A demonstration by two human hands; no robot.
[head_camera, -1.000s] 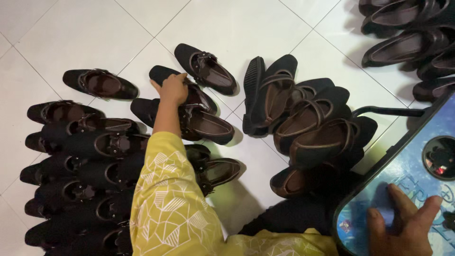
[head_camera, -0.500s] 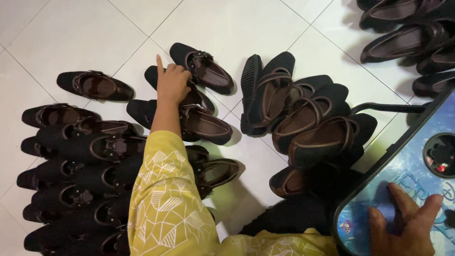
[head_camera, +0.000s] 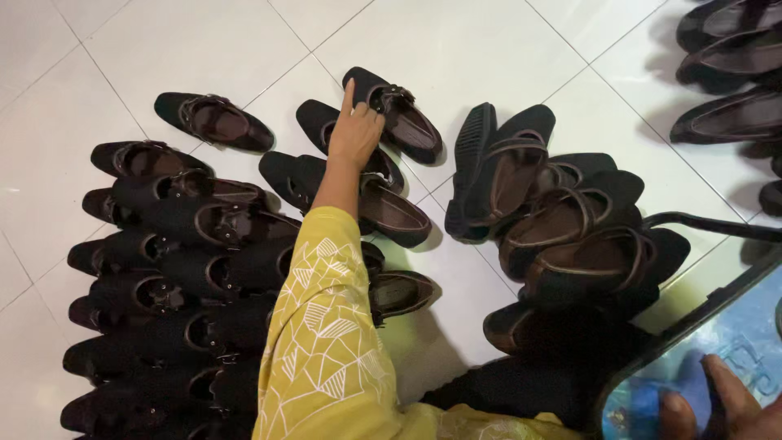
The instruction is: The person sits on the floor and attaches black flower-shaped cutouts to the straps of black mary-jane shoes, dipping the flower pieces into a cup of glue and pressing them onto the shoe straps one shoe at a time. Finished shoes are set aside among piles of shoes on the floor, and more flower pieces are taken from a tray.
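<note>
My left hand (head_camera: 355, 132), in a yellow patterned sleeve (head_camera: 326, 342), reaches over a spread of black shoes on white tile. Its curled fingers touch the strap edge of the farthest black shoe (head_camera: 407, 122), while the index finger sticks up. Whether it grips the shoe I cannot tell. Under the wrist lie two more black shoes (head_camera: 391, 213). At the bottom right corner my right hand (head_camera: 721, 403) rests with fingers apart on a blue-topped object with a black rim (head_camera: 733, 334).
Rows of black shoes (head_camera: 163, 269) are packed at the left, with one single shoe (head_camera: 213, 121) above them. A stacked pile of strapped shoes (head_camera: 562, 220) sits right of centre. More shoes (head_camera: 725, 73) lie at the top right. A black cord (head_camera: 717, 224) runs along the right.
My left hand has slid up and right from the middle shoe to the farthest shoe, and its index finger has lifted. My right hand has stayed on the blue-topped object.
</note>
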